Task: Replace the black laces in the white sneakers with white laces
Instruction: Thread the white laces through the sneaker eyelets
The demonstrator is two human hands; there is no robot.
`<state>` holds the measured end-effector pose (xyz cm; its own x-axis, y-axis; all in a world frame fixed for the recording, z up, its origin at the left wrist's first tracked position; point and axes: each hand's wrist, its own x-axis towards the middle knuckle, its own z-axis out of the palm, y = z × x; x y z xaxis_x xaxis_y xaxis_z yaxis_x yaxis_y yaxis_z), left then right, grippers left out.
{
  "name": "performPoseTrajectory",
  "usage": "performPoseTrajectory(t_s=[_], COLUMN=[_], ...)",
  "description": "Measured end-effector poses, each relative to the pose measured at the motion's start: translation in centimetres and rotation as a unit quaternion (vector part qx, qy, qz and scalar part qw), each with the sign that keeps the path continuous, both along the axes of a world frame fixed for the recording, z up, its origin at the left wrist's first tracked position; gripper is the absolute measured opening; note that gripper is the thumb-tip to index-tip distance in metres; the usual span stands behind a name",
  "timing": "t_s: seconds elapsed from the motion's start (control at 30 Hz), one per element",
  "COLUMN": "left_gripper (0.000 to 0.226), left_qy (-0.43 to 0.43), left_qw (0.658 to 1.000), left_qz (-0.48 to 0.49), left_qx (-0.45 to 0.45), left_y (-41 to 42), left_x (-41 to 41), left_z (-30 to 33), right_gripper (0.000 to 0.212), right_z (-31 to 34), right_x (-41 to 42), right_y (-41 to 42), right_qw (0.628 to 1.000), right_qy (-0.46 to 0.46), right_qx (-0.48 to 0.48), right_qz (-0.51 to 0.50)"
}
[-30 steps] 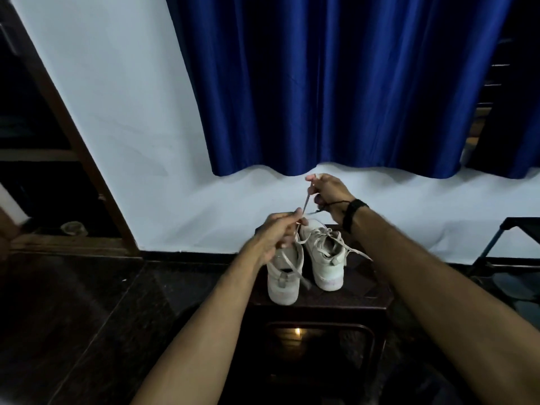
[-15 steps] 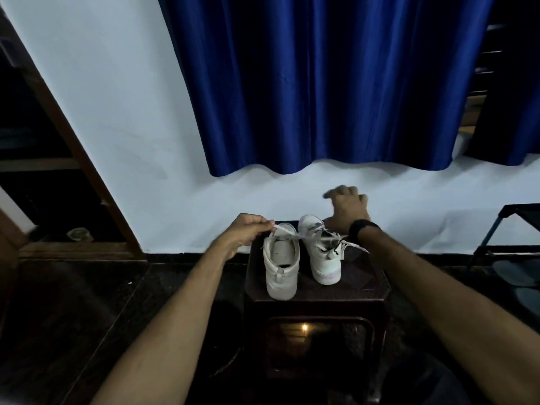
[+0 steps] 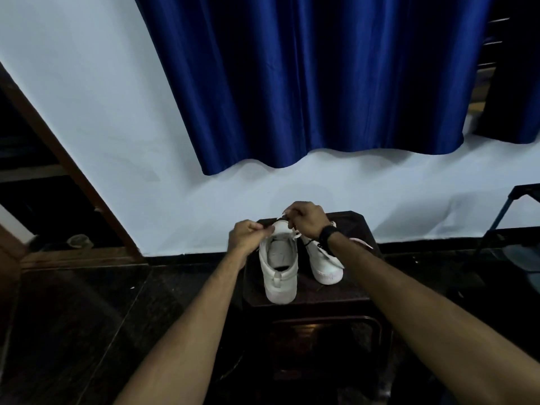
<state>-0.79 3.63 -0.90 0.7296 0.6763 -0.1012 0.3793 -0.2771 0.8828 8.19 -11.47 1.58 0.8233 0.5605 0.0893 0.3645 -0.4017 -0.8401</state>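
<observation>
Two white sneakers stand heels toward me on a dark stool (image 3: 306,299). The left sneaker (image 3: 279,267) shows its open mouth. The right sneaker (image 3: 325,264) is partly covered by my right forearm, and a white lace end (image 3: 362,243) trails off its right side. My left hand (image 3: 248,236) pinches something thin at the left sneaker's tongue. My right hand (image 3: 306,219), with a black wristband, pinches a white lace (image 3: 296,235) above the same sneaker's front. The lacing under both hands is hidden.
A blue curtain (image 3: 321,83) hangs over the white wall behind the stool. A brown door frame (image 3: 73,171) slants at the left. A dark metal rack (image 3: 514,223) stands at the right. The floor is dark and glossy.
My right hand has come left from behind the right sneaker to the front of the left one. My left hand has moved inward to its tongue. The two hands are now close together.
</observation>
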Motion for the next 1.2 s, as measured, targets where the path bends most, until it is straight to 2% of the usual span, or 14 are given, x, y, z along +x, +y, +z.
performPoseTrajectory(t_s=[0.13,0.27,0.4,0.5,0.6,0.93,1.2], left_gripper=[0.019,0.018,0.01,0.011,0.011,0.022,0.009], left_qy=[0.071,0.053,-0.033,-0.081,-0.11,-0.151,-0.19], left_qw=[0.997,0.995,0.992,0.973,0.956,0.913,0.899], left_qz=[-0.011,0.05,0.109,0.153,0.165,0.178,0.183], left_qx=[0.012,0.072,-0.054,-0.15,-0.218,-0.335,-0.351], left_y=[-1.4,-1.9,-0.5,0.0,0.0,0.0,-0.3], left_x=[1.4,1.7,1.4,1.7,1.9,2.1,2.1], left_z=[-2.6,-4.5,-6.4,-7.4,-8.1,-9.1,-9.5], right_gripper=[0.015,0.021,0.022,0.024,0.022,0.014,0.012], right_z=[-1.2,-2.6,-4.7,-5.2,-5.8,-6.5,-6.6], right_x=[-0.5,-0.8,-0.3,0.3,0.3,-0.4,-1.2], right_y=[2.9,5.2,5.7,4.2,3.4,4.1,4.5], right_qw=[1.0,0.999,0.994,0.991,0.991,0.99,0.985], right_qy=[-0.008,0.03,0.04,-0.003,-0.04,-0.076,-0.122], right_qx=[0.004,-0.036,-0.069,-0.079,-0.069,-0.072,-0.105], right_qz=[-0.026,-0.018,-0.069,-0.108,-0.107,-0.092,-0.068])
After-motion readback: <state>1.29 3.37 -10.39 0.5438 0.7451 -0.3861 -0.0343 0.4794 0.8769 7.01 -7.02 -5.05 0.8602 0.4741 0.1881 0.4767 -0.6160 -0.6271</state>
